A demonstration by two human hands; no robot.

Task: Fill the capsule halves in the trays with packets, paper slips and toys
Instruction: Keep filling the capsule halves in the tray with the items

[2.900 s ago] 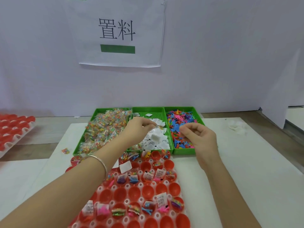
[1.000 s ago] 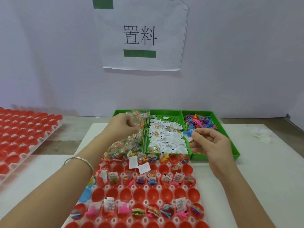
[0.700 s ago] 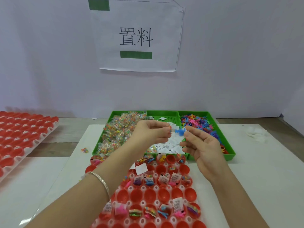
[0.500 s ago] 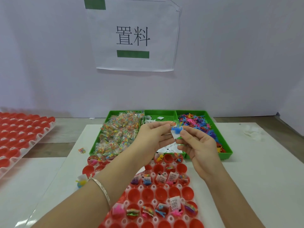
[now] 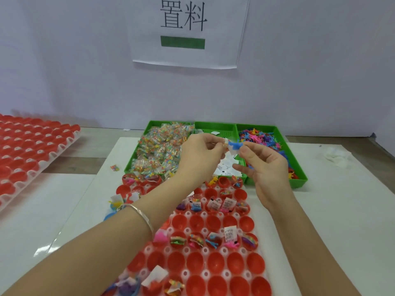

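Straight ahead on the pale wall [image 5: 85, 60], a white paper sign [image 5: 222, 28] shows two black characters over a green bar. Far right, a crumpled white tissue [image 5: 335, 155] sits on the white sheet [image 5: 342, 210] covering the wooden table [image 5: 89, 144]. Silver bangle [image 5: 141, 213] round my wrist.

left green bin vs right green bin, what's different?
Contents: the left green bin holds clear packets of multicoloured bits; the right green bin holds loose coloured toys, unwrapped.
Fill: the left bin's heap rises over its back rim; the right bin's toys lie lower, with the back wall showing above them.
Shared: same green, same oblong shape, flanking the middle bin of paper slips.
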